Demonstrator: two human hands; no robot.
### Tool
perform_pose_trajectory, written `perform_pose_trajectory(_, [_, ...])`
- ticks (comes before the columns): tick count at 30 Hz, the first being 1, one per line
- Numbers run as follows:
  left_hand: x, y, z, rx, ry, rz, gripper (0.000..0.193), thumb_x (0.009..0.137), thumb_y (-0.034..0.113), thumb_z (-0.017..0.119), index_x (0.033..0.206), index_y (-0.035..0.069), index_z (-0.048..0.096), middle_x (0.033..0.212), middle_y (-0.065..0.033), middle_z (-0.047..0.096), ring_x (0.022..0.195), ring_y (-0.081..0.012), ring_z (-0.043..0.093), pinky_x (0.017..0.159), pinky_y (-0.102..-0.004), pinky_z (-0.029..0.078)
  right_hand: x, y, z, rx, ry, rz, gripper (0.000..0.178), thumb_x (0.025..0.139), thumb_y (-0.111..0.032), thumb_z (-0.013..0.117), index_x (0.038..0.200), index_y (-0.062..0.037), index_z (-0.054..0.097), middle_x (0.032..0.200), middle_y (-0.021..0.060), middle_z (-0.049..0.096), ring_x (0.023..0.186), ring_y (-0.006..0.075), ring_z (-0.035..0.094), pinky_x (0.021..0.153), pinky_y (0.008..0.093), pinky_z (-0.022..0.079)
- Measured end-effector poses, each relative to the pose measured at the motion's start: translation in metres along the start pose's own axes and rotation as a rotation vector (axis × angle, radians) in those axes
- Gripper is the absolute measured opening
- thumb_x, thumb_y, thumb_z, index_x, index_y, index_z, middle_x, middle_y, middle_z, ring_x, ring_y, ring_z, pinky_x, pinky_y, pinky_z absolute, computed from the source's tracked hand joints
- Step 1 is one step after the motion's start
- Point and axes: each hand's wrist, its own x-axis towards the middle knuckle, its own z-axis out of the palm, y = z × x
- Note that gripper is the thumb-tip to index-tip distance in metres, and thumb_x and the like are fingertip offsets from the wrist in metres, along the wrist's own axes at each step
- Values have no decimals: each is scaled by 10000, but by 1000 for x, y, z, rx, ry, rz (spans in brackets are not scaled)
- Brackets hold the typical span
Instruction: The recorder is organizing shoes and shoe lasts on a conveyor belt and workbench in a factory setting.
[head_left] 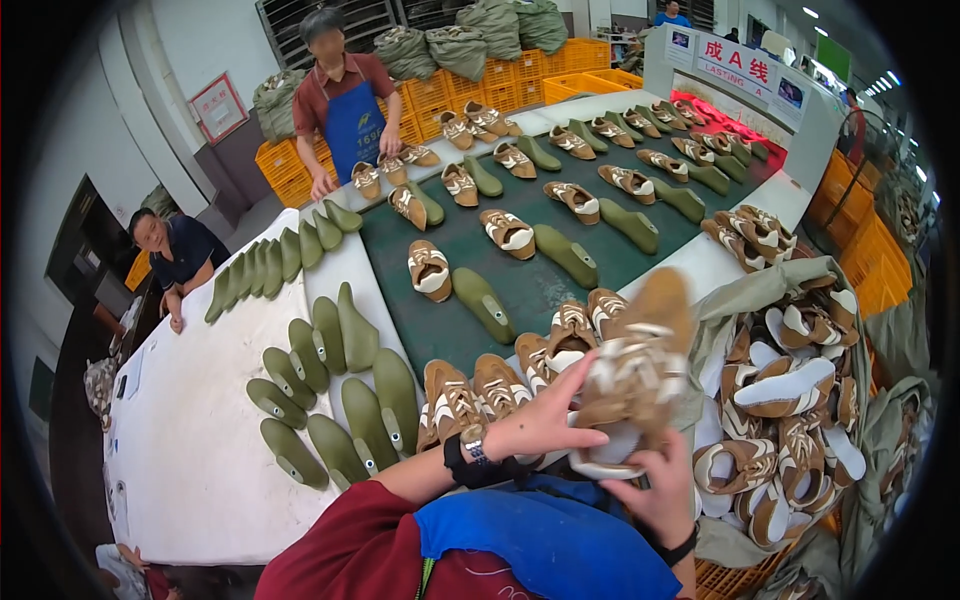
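Both my hands hold a brown shoe upper [640, 375] with white stripes and laces, its toe pointing away from me. It is blurred by motion, and I cannot tell whether a second one is behind it. My left hand [545, 415] grips its left side, thumb across the heel opening. My right hand [658, 488] pinches the lower back edge near the pale lining. Just left of it, a row of similar shoe uppers [453, 395] stands along the near table edge. Green shoe lasts [483, 305] lie paired with uppers on the dark green conveyor belt [400, 325].
More green lasts [325, 445] stand in rows on the white table [190, 430] at left. A cloth-lined orange crate [745, 580] heaped with uppers [790, 400] is at my right. Across the belt stands a person in a blue apron [350, 120]; another person [178, 245] leans at the far left.
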Motion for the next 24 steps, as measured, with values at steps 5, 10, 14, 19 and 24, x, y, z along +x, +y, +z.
perform_pose_trajectory(5, [-2,6,2,434,225,95,976,698,202,764,1426,9,144,1332,-265,369,1215,-384,422,992,-410,378,12,-7,16,47,-76,-7,396,640,-310,815,865,-71,593,1131,179,486,787,279,600,673,346,512])
perform_pose_trajectory(10, [-6,5,1,686,229,157,558,797,187,662,1280,5,453,1009,-174,613,854,-324,622,729,-363,517,31,-10,16,102,163,130,490,679,-170,767,1109,-58,560,1114,160,496,926,315,566,769,380,480])
perform_pose_trajectory(14, [-1,6,4,842,247,179,462,811,185,629,1232,34,512,883,-122,629,717,-287,627,599,-365,513,47,-14,19,-71,165,120,527,641,-85,717,1144,-61,565,1081,160,484,936,330,505,819,390,443])
perform_pose_trajectory(19, [5,9,4,851,219,203,413,842,206,598,1210,32,531,895,-109,641,702,-272,630,581,-351,509,60,4,22,-38,282,50,382,618,-36,642,999,-16,615,993,138,549,894,315,534,787,387,455])
perform_pose_trajectory(24, [8,14,-5,791,232,224,349,804,150,646,1144,88,600,972,-108,656,760,-269,647,627,-337,521,64,18,21,139,439,97,248,619,32,572,859,-6,620,881,121,608,799,304,577,707,368,472])
